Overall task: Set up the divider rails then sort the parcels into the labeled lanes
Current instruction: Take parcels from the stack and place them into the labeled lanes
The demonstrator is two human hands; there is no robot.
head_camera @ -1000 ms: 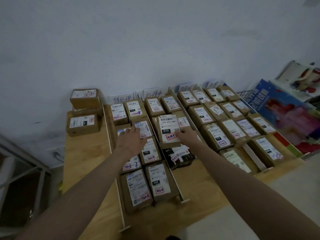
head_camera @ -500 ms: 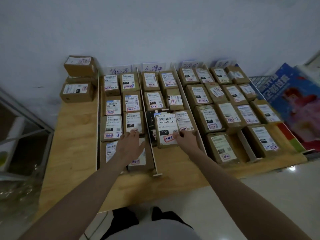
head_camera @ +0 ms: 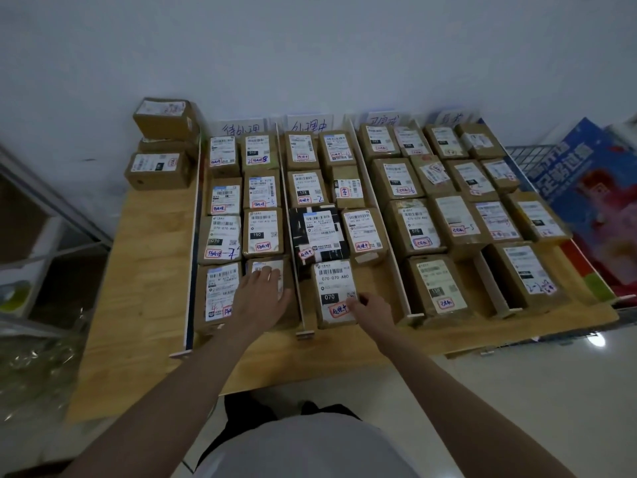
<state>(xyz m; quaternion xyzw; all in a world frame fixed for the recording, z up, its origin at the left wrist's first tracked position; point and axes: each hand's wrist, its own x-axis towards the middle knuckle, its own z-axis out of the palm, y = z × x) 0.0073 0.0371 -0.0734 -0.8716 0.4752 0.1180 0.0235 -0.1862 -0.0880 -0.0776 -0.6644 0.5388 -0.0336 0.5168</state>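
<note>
**Inspector:** Since a second ago, the brown cardboard parcel with the white "070" label (head_camera: 333,292) has come down from a lifted position to the near end of the second lane, flat on the pale wooden table (head_camera: 144,291). Right hand (head_camera: 370,305) grips its near right corner, fingers curled on the label edge. Left hand (head_camera: 262,298) lies flat, fingers relaxed, on the nearest brown parcel (head_camera: 267,270) in the first lane.

**Assistant:** Rails?

**Inspector:** White divider rail (head_camera: 291,236) stands upright between both hands, and the lanes run back to handwritten paper lane cards (head_camera: 309,125) at the wall.

**Assistant:** Risks?

**Inspector:** In my judgement, a sideways push on either parcel could knock that thin rail askew. Three brown boxes (head_camera: 162,146) also sit outside the lanes, apparently unsorted.
</note>
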